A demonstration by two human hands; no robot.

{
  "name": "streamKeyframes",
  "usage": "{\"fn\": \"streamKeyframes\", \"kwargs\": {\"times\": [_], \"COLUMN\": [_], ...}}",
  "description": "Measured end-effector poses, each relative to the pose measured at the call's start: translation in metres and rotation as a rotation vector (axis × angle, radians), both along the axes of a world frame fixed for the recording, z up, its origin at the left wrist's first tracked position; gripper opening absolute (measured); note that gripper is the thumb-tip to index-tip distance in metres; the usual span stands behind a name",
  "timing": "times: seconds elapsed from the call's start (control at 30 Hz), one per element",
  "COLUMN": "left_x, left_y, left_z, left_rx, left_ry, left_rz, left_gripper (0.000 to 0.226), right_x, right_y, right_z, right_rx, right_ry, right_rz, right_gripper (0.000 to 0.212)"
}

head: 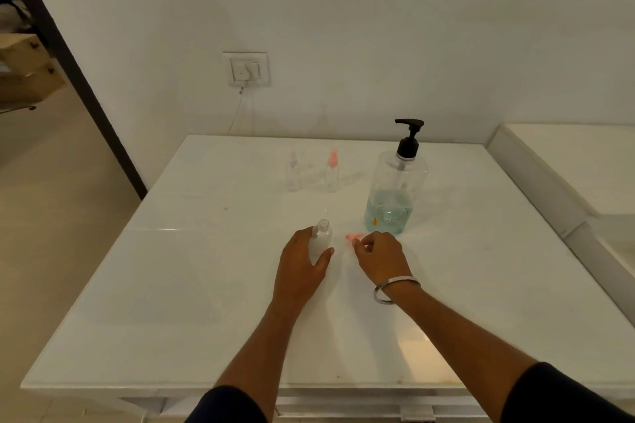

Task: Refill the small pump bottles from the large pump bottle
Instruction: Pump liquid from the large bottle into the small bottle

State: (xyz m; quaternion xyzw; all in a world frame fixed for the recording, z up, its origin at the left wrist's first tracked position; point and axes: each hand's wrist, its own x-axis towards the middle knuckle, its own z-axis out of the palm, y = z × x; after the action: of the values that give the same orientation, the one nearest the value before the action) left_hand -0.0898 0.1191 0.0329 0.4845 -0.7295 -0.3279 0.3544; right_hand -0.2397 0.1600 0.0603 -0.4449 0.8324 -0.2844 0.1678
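While the left hand (302, 259) wraps an uncapped small bottle (321, 239) upright on the tabletop (206, 285), the right hand (381, 256) pinches its pink pump top (354, 236). Just beside, the large pump bottle (395, 189) holds bluish liquid low down; two small clear bottles (311, 172) stand behind.

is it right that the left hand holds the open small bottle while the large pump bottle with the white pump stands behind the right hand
Not quite: the head view shows the large pump bottle has a black pump, not white. The rest holds: the left hand holds the open small bottle, and the large bottle stands behind the right hand.
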Motion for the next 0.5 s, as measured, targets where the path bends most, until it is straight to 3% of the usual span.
{"fn": "streamKeyframes", "kwargs": {"times": [0.17, 0.5], "left_x": [-0.012, -0.041], "left_y": [-0.004, -0.026], "left_z": [0.007, 0.034], "left_rx": [0.001, -0.017], "left_ry": [0.038, 0.151], "left_rz": [-0.014, -0.041], "left_gripper": [0.041, 0.040], "right_x": [-0.025, -0.081], "right_y": [0.009, 0.005], "right_z": [0.009, 0.039], "right_rx": [-0.027, -0.027], "right_ry": [0.010, 0.149], "right_rz": [-0.012, -0.228], "right_gripper": [0.028, 0.032]}}
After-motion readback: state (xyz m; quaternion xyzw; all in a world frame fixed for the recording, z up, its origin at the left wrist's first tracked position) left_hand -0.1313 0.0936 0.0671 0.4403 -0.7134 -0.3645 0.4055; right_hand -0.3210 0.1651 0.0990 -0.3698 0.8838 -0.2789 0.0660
